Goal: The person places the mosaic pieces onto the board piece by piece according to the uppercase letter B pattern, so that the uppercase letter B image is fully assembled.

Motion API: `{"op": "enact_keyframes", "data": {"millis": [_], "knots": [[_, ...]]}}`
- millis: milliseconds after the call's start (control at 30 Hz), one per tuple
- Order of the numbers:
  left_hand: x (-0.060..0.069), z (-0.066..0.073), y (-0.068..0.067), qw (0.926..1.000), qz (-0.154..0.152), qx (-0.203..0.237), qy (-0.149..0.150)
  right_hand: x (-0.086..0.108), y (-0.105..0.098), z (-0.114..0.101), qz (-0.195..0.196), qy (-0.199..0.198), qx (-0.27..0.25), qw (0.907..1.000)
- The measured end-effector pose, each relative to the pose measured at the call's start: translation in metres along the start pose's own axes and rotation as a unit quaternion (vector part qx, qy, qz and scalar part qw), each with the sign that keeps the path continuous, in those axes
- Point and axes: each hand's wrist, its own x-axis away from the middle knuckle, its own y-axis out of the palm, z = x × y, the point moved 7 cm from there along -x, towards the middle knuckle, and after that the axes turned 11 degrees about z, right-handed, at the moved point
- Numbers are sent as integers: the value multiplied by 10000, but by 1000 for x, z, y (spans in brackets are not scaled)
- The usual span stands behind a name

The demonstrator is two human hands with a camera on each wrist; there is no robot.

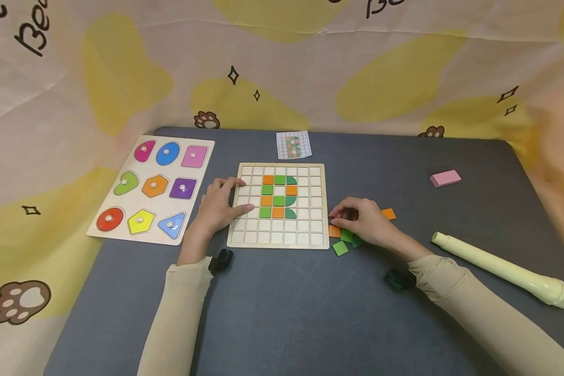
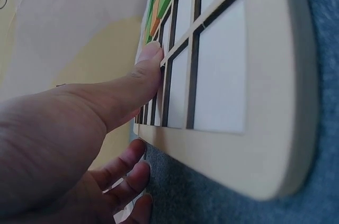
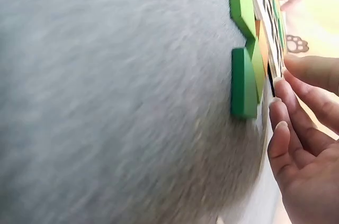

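A wooden grid board [image 1: 279,244] lies on the table, with orange, green and teal tiles [image 1: 279,201] set in its middle cells. At its left edge, my left hand [image 1: 218,206] lays its thumb on the frame and cells, its other fingers along the side; the left wrist view shows the thumb [image 2: 124,89] on top. Beside the right edge, my right hand [image 1: 362,219] has thumb and fingertips close together. Whether a tile is between them is hidden. Loose green tiles [image 1: 340,248] and an orange tile [image 1: 334,231] lie below and around this hand.
A pattern card [image 1: 293,145] sits behind the board. To the left lies a shape puzzle board [image 1: 164,177] with knobbed pieces. On the right are a pink block [image 1: 445,178] and a pale yellow tube-like object [image 1: 503,266]. Another orange tile [image 1: 388,213] lies beyond my right hand.
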Motion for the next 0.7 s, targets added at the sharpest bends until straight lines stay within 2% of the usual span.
{"op": "enact_keyframes", "data": {"millis": [400, 700], "knots": [[1, 1, -1, 9999, 28, 19, 115, 31, -19, 11, 52, -20, -36, 10000], [1, 1, -1, 9999, 35, -10, 110, 38, -14, 11, 308, 19, 48, 9995]]}}
